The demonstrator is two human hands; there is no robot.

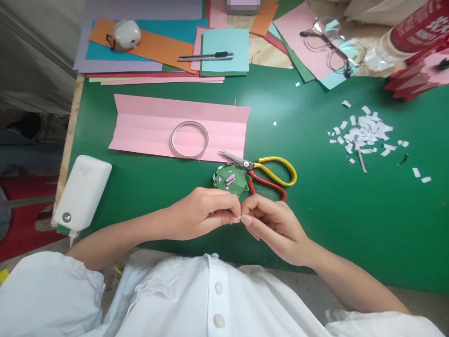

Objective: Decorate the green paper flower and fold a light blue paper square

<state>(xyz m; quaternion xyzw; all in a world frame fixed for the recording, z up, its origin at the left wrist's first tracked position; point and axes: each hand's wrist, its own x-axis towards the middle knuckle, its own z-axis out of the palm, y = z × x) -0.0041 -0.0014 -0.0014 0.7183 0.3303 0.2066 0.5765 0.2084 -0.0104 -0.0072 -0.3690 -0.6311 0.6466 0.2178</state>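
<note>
My left hand (203, 213) and my right hand (271, 227) meet fingertip to fingertip near the front edge of the green table (351, 224). Both are closed in a pinch on something too small to make out. Just beyond the fingers lies a folded green paper piece (229, 179) with small lilac scraps on it. Scissors (261, 169) with yellow and red handles lie right behind it, blades pointing left. Farther back, a pink creased paper sheet (150, 124) lies flat with a metal ring (189, 139) on it.
A white power bank (83, 192) sits at the left edge. Stacked coloured papers (147, 51) with a utility knife (205, 57) and a white earbud case (126, 33) fill the back. Glasses (331, 44) and a red bottle (417, 30) are back right; white paper bits (365, 133) lie right.
</note>
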